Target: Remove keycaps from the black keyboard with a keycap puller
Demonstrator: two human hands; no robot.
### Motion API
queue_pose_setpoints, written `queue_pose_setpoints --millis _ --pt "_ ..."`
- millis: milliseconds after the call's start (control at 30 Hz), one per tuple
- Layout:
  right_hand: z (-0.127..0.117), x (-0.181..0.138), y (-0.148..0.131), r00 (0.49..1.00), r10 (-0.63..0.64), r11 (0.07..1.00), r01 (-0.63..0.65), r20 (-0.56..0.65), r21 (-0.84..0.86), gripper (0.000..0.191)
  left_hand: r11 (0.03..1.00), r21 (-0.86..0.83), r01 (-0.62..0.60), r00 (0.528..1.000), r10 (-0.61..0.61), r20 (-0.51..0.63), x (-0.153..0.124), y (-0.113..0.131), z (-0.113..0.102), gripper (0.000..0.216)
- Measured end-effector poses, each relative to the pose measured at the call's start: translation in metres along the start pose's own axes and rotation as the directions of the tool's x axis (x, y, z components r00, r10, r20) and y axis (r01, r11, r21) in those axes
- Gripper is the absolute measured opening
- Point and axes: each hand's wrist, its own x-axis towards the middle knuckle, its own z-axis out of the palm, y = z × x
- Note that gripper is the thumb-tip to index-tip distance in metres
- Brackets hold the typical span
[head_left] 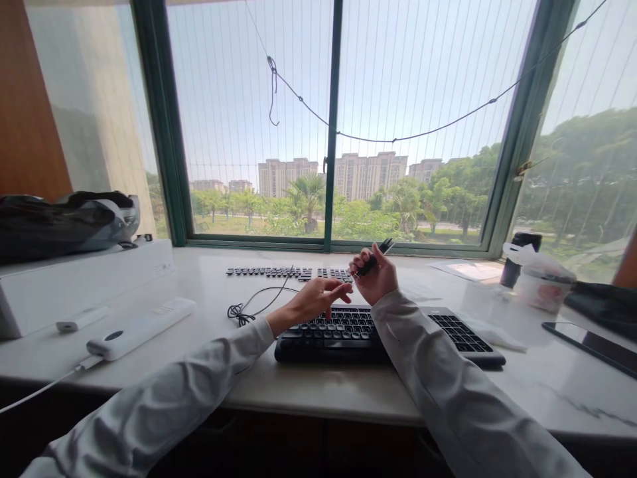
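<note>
I see both hands raised just above the far edge of the keyboard (348,332), which lies flat on the pale counter (308,385) under the window (332,119).

My right hand (375,275) is clenched around a small dark tool (374,259), gripped near its lower end, so its tip sticks up and to the right past the knuckles. What the tool is, I cannot tell for sure; it looks like a keycap puller.

My left hand (311,302) is loose, holding nothing, fingers stretched toward the right hand, fingertips just beside the right wrist. It hovers over the top rows of keys, not pressing them as far as I can see.

Beyond the hands, a row of loose keycaps (288,272) runs in a line along the counter, near the window frame. A thin black cable (253,305) curls on the counter left of the keyboard.

Further left sit a white power strip (142,328) and a white box (84,282) with a dark bag (64,222) on top.

To the right of the keyboard I see a white cloth (492,332), a dark cup (517,259), a plastic-wrapped container (540,282) and a phone (592,345) lying flat near the counter's right end. A sheet of paper (468,269) lies near the window.
</note>
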Motion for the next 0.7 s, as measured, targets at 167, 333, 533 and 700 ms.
queue_pose_setpoints --millis 167,333,533,700 --pt "0.01 -0.006 0.003 0.997 0.059 0.998 -0.061 0.046 0.031 0.038 0.987 -0.161 0.0 0.999 0.007 0.045 -0.001 0.003 -0.004 0.056" --pt "0.006 -0.007 0.004 0.992 0.12 0.966 -0.127 0.043 0.227 0.032 0.996 -0.092 0.015 0.997 -0.009 0.072 0.001 -0.005 -0.012 0.061" --pt "0.003 -0.003 0.013 0.992 0.125 0.961 -0.127 0.022 0.248 0.039 0.973 0.205 -0.104 0.991 0.083 0.106 -0.001 -0.021 -0.024 0.053" --pt "0.009 -0.002 0.022 0.985 0.129 0.984 -0.113 -0.115 0.137 0.048 0.895 0.387 -0.223 0.972 0.172 0.163 -0.002 -0.032 -0.027 0.037"
